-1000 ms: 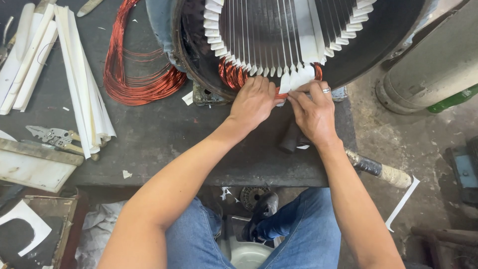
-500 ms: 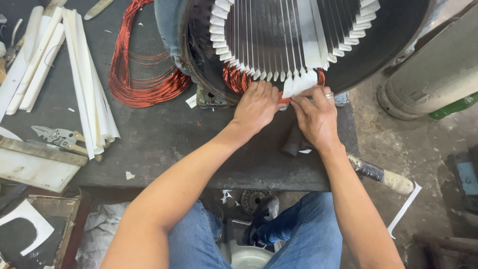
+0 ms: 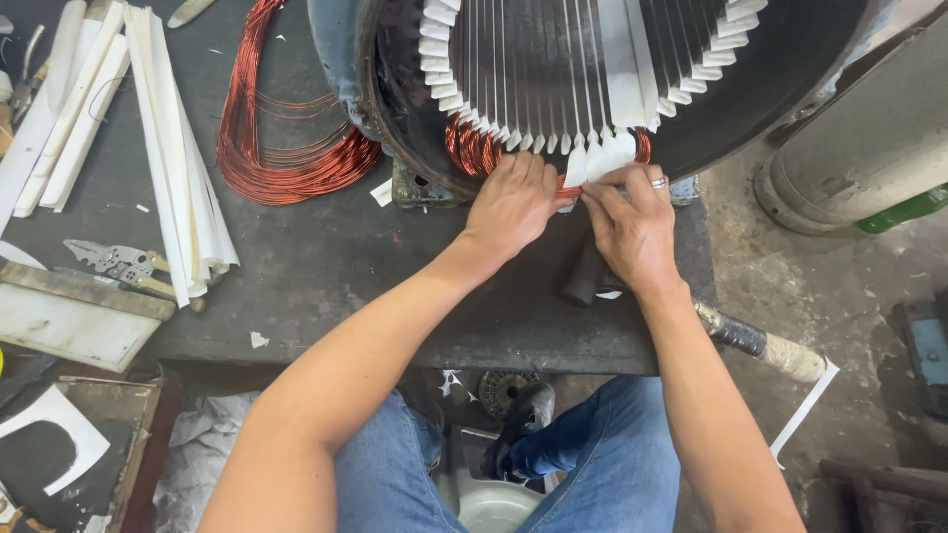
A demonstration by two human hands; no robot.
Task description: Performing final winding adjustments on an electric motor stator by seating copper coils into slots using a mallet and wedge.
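Knees: I see blue jeans (image 3: 395,474) at the bottom edge, a dark shoe (image 3: 523,415) between them on the floor.
Bench: the dark worktable (image 3: 326,266) lies just beyond the knees; a wooden-handled tool (image 3: 760,345) juts off its right edge.
Left hand: my left hand (image 3: 512,202) rests knuckles-up at the lower lip of the stator, fingers curled and pressed onto the copper winding (image 3: 474,148); what the fingertips grip I cannot tell.
Right hand: my right hand (image 3: 632,227), ring on one finger, is pinching the white paper strip (image 3: 597,158) that hangs from a slot at the stator's bottom.
Work piece: the motor stator (image 3: 592,59) lies on its side at the bench's far edge, slots lined with white insulation, the strip touching both hands.
Left of bench: pliers (image 3: 118,262), long white paper lengths (image 3: 178,148) and a loose copper wire coil (image 3: 286,148), well apart from the hands.
Change: against half a second ago, both hands sit at the same spot on the stator's lip; the left fingers have closed a little tighter toward the right.
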